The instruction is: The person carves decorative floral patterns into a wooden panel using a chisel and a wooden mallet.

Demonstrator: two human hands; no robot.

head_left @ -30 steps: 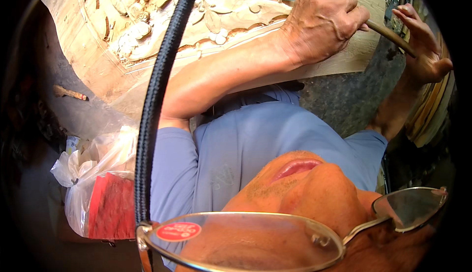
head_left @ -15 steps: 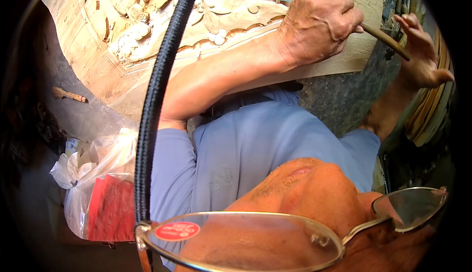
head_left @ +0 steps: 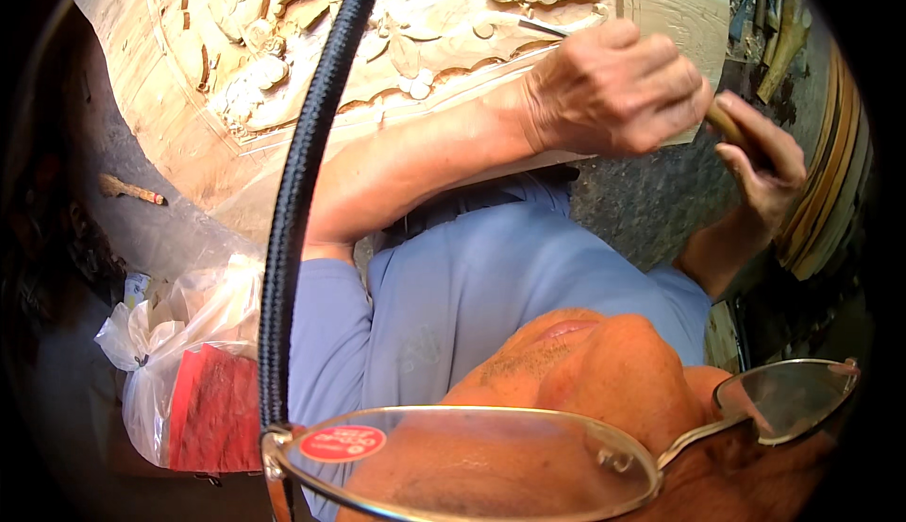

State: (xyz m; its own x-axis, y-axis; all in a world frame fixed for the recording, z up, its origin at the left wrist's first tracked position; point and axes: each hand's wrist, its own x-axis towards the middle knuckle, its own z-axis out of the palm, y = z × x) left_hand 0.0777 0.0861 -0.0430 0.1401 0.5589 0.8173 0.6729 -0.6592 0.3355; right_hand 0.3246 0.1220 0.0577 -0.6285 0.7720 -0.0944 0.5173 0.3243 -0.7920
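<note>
Wood chisel (head_left: pixel 543 27) slants across the carved panel's (head_left: pixel 444 45) edge, tip inward; your left hand (head_left: pixel 618 88) wraps it tightly, your right hand (head_left: pixel 774 173), half-curled open, at its handle end.

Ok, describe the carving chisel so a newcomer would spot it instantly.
Start at the big pale carved wooden panel along the top. Near its lower right edge, the left hand grips the carving chisel, the right hand at its wooden handle. Unlike the slender items bunched at upper right, this one is held, its thin metal blade pointing left over the panel.
</note>
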